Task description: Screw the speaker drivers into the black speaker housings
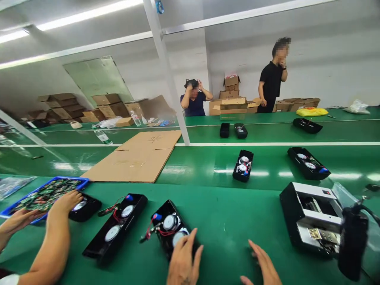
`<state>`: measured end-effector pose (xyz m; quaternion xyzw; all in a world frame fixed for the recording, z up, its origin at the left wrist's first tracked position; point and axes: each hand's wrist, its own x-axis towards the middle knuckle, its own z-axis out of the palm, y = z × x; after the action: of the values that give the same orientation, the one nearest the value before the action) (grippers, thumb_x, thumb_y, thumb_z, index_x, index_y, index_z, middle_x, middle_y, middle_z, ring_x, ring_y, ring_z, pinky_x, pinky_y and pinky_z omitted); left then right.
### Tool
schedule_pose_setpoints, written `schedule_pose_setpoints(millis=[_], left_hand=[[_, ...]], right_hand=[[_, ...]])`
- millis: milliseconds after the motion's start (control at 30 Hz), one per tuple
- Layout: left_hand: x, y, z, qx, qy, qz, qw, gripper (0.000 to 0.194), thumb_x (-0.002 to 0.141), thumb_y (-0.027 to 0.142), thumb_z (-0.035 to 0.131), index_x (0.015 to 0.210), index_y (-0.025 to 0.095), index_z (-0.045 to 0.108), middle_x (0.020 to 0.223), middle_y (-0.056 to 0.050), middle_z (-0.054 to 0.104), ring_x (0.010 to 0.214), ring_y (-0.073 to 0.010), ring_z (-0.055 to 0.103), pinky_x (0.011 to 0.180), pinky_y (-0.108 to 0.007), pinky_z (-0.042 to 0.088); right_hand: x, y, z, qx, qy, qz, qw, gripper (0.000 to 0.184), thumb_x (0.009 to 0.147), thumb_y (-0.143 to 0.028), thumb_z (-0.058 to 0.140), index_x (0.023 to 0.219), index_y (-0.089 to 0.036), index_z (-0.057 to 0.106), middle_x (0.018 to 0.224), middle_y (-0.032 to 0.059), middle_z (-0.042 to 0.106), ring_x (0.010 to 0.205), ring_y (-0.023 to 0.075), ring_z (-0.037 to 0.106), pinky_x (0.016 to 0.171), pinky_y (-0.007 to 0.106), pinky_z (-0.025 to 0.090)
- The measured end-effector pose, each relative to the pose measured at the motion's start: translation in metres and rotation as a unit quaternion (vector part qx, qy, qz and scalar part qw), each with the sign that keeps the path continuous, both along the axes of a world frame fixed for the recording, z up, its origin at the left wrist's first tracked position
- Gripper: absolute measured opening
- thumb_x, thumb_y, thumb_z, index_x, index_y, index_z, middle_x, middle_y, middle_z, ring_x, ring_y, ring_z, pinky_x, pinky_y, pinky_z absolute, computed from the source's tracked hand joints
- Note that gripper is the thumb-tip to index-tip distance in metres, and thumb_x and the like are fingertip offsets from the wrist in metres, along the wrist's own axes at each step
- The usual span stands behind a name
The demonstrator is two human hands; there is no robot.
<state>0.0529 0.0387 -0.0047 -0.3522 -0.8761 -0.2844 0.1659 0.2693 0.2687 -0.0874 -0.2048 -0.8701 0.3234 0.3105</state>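
Observation:
My left hand [184, 259] is over the near end of a black speaker housing [166, 241], fingers stretched out and covering part of it. Inside that housing are two round white-backed speakers [170, 222], a blue part and red wires, with a small circuit board hanging over its left side. My right hand [263, 264] hovers at the bottom edge, fingers apart and nothing in it. To the left of my left hand lies a longer open speaker housing [118, 225] with two speakers and a wired board.
At left, a co-worker's hands [67, 202] touch another housing [86, 208] and a blue tray [86, 180] of circuit boards. A black-and-white machine [314, 202] stands at right. Beyond are a flat cardboard sheet [139, 154], more housings [243, 166], a white post [169, 75] and two people.

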Motion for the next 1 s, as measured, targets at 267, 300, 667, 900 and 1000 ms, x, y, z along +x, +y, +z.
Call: schedule_pose_setpoints(millis=[267, 300, 667, 900, 1000], left_hand=[[0.049, 0.092, 0.058, 0.049, -0.05, -0.356, 0.932, 0.049, 0.103, 0.018, 0.053, 0.151, 0.027, 0.059, 0.117, -0.008, 0.081, 0.109, -0.0207, 0.077, 0.094, -0.032, 0.067], [0.042, 0.087, 0.068, 0.069, -0.036, -0.357, 0.931, 0.045, 0.103, 0.016, 0.054, 0.145, 0.028, 0.063, 0.116, -0.006, 0.082, 0.109, -0.0202, 0.077, 0.096, -0.032, 0.066], [-0.02, 0.079, 0.029, 0.143, -0.284, -0.133, 0.939, 0.055, 0.099, 0.069, 0.059, 0.125, 0.024, 0.077, 0.136, -0.007, 0.077, 0.127, -0.0296, 0.071, 0.113, -0.045, 0.059], [0.013, 0.106, -0.007, 0.25, -0.453, -0.111, 0.849, 0.059, 0.098, 0.075, 0.054, 0.116, 0.025, 0.079, 0.135, -0.007, 0.074, 0.138, -0.031, 0.062, 0.129, -0.05, 0.04], [0.016, 0.105, -0.009, 0.247, -0.434, -0.134, 0.856, 0.052, 0.101, 0.07, 0.053, 0.112, 0.027, 0.08, 0.134, -0.006, 0.073, 0.135, -0.0298, 0.063, 0.127, -0.049, 0.042]], right_hand=[[-0.026, -0.033, 0.027, 0.038, 0.04, 0.062, 0.997, 0.107, 0.086, -0.029, 0.077, 0.174, -0.018, 0.017, 0.167, 0.0231, 0.045, 0.15, 0.0385, 0.055, 0.115, 0.051, 0.058], [-0.021, -0.022, 0.04, 0.032, 0.02, 0.083, 0.996, 0.115, 0.078, -0.025, 0.08, 0.174, -0.017, 0.017, 0.167, 0.0233, 0.046, 0.15, 0.0403, 0.055, 0.115, 0.052, 0.058], [0.047, 0.082, 0.146, -0.005, -0.052, 0.064, 0.997, 0.078, 0.081, -0.005, 0.061, 0.156, -0.024, 0.053, 0.167, 0.0156, 0.048, 0.146, 0.0306, 0.059, 0.117, 0.048, 0.057], [0.029, -0.028, 0.095, -0.004, 0.07, 0.057, 0.996, 0.037, 0.091, -0.032, 0.078, 0.124, -0.025, 0.061, 0.114, 0.0089, 0.075, 0.095, 0.0242, 0.078, 0.082, 0.034, 0.067], [0.004, -0.055, 0.08, -0.038, 0.079, -0.003, 0.996, 0.045, 0.091, -0.054, 0.081, 0.118, -0.024, 0.06, 0.11, 0.0078, 0.078, 0.074, 0.0201, 0.077, 0.059, 0.027, 0.062]])
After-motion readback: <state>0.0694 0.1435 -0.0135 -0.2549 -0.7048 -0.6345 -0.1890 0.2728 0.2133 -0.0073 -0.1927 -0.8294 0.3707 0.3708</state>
